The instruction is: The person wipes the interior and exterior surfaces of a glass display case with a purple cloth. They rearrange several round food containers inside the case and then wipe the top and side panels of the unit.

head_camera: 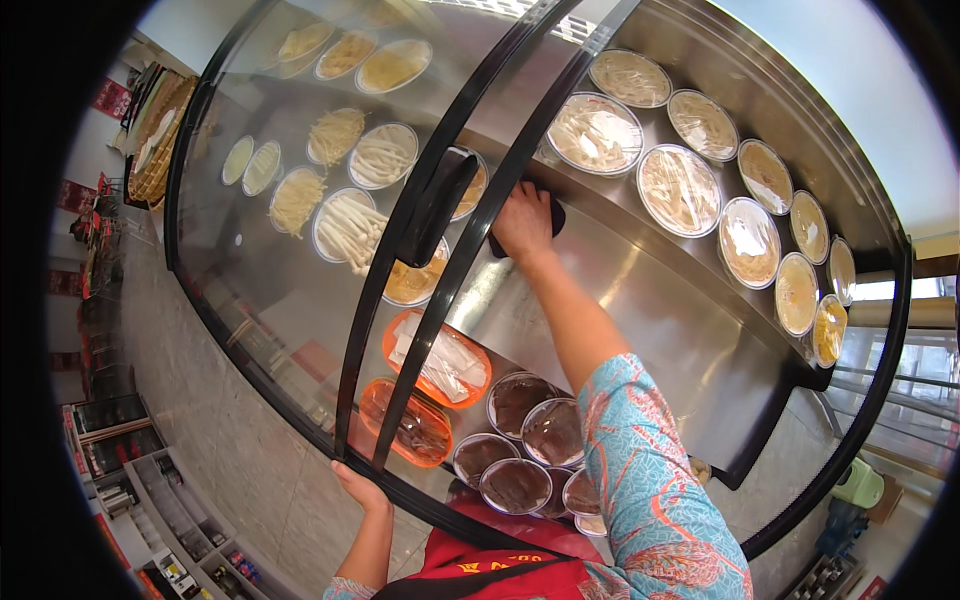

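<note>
My right hand (523,217) reaches into a glass-fronted display case. Its fingers are curled over a black object (558,216), mostly hidden under the palm, on or just above the bare steel shelf (637,292). I cannot tell whether it is a cloth or a handle. My left hand (361,484) is at the case's lower black frame (427,510), thumb showing and the other fingers hidden. Close to it are an orange tray of dark food under film (420,431) and an orange tray of white wrapped pieces (450,367). Bowls of dark food (516,486) sit near my right forearm.
Film-covered bowls of pale strips (679,190) line the raised right shelf. Behind the left glass stand plates of white mushrooms (351,229) and enoki (298,201). Two black door frames and a black handle (439,206) cross the middle. Woven baskets (161,142) are far left.
</note>
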`<action>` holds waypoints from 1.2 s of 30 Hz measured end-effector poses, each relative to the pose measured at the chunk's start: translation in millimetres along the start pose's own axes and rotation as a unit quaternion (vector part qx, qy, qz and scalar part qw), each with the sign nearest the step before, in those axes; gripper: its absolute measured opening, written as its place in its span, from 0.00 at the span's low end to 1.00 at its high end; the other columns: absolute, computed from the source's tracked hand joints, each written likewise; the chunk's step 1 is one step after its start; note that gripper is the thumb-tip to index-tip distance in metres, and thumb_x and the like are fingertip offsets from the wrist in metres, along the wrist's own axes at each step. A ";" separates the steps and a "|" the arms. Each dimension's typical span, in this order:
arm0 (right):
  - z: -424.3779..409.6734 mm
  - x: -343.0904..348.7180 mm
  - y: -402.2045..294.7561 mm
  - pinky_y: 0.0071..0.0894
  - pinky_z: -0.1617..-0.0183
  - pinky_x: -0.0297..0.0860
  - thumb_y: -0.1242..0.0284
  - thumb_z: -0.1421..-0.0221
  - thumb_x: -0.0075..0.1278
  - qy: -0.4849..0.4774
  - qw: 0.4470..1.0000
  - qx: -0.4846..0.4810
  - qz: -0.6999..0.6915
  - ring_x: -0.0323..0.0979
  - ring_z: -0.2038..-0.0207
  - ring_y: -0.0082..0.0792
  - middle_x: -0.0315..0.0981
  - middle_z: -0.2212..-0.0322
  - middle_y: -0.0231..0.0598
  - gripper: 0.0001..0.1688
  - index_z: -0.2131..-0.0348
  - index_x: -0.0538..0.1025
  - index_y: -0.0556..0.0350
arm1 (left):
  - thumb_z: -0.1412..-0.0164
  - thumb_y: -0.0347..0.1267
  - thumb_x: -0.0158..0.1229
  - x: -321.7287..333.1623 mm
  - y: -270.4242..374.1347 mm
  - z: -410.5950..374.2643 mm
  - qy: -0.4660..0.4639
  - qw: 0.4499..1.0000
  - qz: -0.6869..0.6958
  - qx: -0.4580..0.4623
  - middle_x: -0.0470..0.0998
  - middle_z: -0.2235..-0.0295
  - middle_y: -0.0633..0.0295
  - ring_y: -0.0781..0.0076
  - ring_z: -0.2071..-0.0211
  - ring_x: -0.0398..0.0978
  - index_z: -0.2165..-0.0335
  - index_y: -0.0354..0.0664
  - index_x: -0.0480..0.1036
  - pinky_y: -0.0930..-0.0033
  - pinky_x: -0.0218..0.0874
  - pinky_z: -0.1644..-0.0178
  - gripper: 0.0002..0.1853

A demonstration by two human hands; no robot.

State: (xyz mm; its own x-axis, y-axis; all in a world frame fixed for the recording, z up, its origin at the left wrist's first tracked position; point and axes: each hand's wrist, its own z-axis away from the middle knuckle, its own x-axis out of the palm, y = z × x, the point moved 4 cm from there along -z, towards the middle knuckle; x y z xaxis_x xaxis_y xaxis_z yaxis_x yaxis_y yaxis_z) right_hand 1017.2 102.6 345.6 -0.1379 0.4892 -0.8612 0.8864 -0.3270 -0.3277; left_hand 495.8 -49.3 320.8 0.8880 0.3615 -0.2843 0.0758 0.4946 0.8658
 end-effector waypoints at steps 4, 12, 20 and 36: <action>-4.1 -38.0 9.0 0.27 0.64 0.63 0.74 0.57 0.48 0.047 0.983 -0.175 0.007 0.66 0.66 0.34 0.67 0.69 0.36 0.11 0.68 0.75 0.54 | 0.34 0.53 0.33 1.4 -2.0 -4.8 -0.010 1.000 -0.010 0.006 0.61 0.44 0.50 0.59 0.47 0.64 0.44 0.28 0.55 0.67 0.55 0.43 0.38; 14.2 -93.8 47.0 0.40 0.46 0.59 0.71 0.55 0.48 0.056 0.958 -0.241 0.145 0.61 0.48 0.38 0.66 0.52 0.38 0.14 0.65 0.76 0.54 | 0.34 0.53 0.33 5.8 6.0 0.1 0.015 1.000 -0.016 0.003 0.65 0.48 0.50 0.58 0.51 0.67 0.46 0.28 0.58 0.67 0.57 0.45 0.37; 68.3 -114.5 103.2 0.39 0.46 0.60 0.71 0.53 0.47 -0.006 0.939 -0.276 0.208 0.59 0.44 0.37 0.65 0.51 0.34 0.13 0.65 0.76 0.52 | 0.33 0.52 0.32 6.1 6.1 -0.5 -0.041 0.999 0.022 -0.004 0.65 0.47 0.52 0.59 0.50 0.66 0.45 0.28 0.57 0.68 0.57 0.45 0.36; 389.1 -255.3 322.0 0.53 0.42 0.57 0.60 0.41 0.40 0.052 0.881 0.445 0.150 0.57 0.41 0.48 0.59 0.44 0.49 0.27 0.49 0.69 0.61 | 0.34 0.52 0.33 5.1 3.3 -1.5 0.013 0.999 -0.034 -0.030 0.64 0.47 0.50 0.59 0.50 0.65 0.45 0.27 0.57 0.66 0.56 0.45 0.37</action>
State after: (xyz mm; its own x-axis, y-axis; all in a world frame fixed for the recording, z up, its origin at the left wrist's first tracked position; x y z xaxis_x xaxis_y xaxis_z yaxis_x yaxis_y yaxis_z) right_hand 1165.8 -442.2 308.9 0.1260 0.3285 -0.9361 0.1725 -0.9365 -0.3054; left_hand 499.9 -44.6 321.7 0.8701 0.3451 -0.3519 0.1071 0.5646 0.8184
